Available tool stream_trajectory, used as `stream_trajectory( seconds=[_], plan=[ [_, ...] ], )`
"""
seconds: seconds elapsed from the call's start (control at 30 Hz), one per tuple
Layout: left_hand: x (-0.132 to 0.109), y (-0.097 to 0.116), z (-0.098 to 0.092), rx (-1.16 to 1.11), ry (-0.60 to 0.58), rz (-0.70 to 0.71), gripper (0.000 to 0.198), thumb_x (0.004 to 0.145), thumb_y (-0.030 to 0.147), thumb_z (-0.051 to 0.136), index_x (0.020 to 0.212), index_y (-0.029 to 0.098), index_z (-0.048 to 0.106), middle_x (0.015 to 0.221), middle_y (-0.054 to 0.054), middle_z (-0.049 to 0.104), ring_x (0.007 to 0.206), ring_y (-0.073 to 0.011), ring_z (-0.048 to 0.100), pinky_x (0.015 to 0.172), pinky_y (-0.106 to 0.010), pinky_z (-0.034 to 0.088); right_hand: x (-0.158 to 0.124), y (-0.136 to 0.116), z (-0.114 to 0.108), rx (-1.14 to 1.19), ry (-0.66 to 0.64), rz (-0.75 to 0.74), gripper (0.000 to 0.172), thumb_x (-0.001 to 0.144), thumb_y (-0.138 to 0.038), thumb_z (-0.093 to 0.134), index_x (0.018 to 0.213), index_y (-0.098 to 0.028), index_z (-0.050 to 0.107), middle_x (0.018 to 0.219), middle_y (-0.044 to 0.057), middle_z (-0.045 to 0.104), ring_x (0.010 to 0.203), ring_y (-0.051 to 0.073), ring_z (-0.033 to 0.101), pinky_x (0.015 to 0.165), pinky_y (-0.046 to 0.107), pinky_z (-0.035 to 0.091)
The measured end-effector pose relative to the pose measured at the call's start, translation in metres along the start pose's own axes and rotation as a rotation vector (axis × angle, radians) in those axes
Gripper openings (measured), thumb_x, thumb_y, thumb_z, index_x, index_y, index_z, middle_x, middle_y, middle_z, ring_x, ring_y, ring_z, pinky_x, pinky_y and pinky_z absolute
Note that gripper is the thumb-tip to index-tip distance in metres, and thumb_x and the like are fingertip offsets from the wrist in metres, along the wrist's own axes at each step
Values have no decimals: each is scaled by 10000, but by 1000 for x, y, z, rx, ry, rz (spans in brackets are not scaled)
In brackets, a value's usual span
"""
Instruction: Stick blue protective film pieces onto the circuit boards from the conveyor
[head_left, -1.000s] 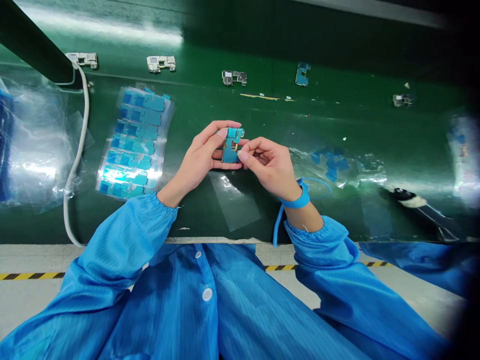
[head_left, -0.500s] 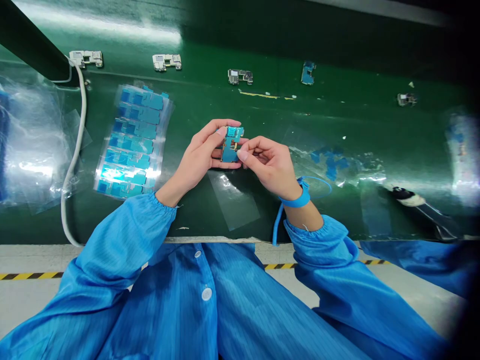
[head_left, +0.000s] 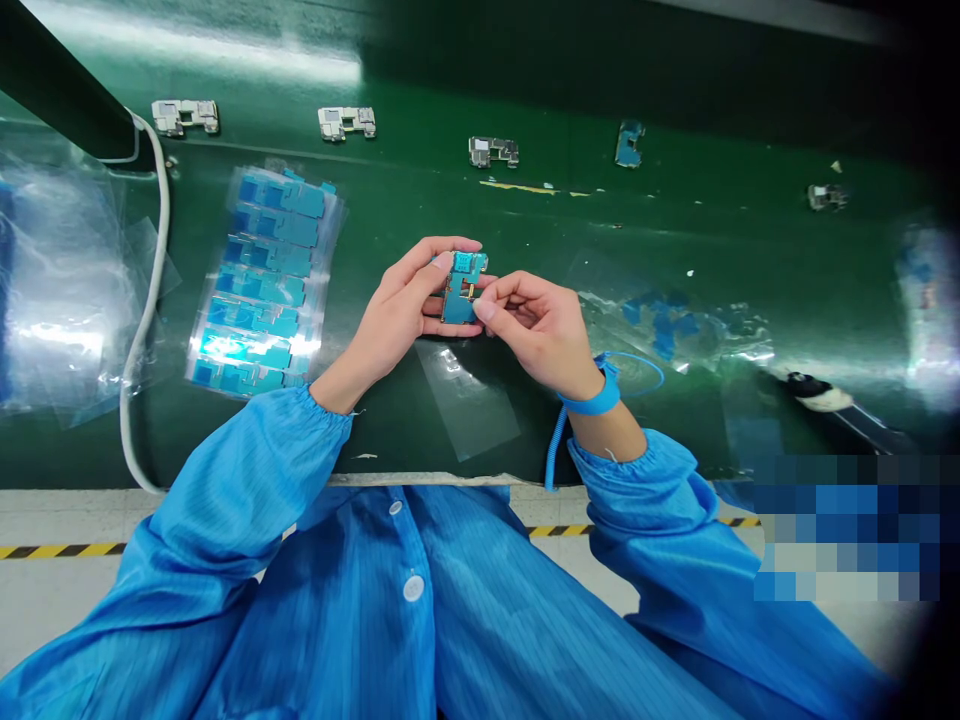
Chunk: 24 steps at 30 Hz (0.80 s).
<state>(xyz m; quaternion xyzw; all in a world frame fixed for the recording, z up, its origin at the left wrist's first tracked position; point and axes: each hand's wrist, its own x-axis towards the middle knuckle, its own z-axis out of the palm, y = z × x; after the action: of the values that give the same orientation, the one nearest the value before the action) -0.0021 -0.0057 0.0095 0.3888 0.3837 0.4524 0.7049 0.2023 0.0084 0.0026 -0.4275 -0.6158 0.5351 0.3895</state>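
A small blue circuit board [head_left: 462,290] is held upright above the green belt [head_left: 525,230] between both hands. My left hand [head_left: 405,310] grips its left edge, thumb and fingers curled around it. My right hand [head_left: 536,325] pinches the board's right lower side with thumb and forefinger; a blue wrist strap [head_left: 592,400] with a coiled cord sits on that wrist. Under the hands lies a clear plastic film [head_left: 469,400].
A clear bag of blue boards [head_left: 262,285] lies to the left, beside a white cable [head_left: 146,300] and crumpled plastic bags [head_left: 60,290]. Several metal parts [head_left: 345,122] ride the far side of the belt. More film with blue scraps [head_left: 667,325] lies right.
The metal parts on the far belt have drifted to the right. My hands and the board have stayed almost still.
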Motion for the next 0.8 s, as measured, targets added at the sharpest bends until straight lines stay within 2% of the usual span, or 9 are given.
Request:
stream_trajectory(
  seconds=[0.33,0.8],
  plan=[
    [-1,1,0,-3,7,-7,389,1115,541,542,1381,271,627,1284,-42,834,1127,-229,851,888,-363,761,0,2,-1,-29,11,10,483,891,-686,920,862,-247,721,812,5,706,744,153,656,721,309,611],
    [-1,-2,-1,15,-10,12,438,1106,591,538,1396,277,633,1324,-57,825,1189,-267,840,937,-413,756,-1,2,0,-46,8,0,504,895,-720,900,869,-254,710,800,8,693,789,175,671,738,322,622]
  ],
)
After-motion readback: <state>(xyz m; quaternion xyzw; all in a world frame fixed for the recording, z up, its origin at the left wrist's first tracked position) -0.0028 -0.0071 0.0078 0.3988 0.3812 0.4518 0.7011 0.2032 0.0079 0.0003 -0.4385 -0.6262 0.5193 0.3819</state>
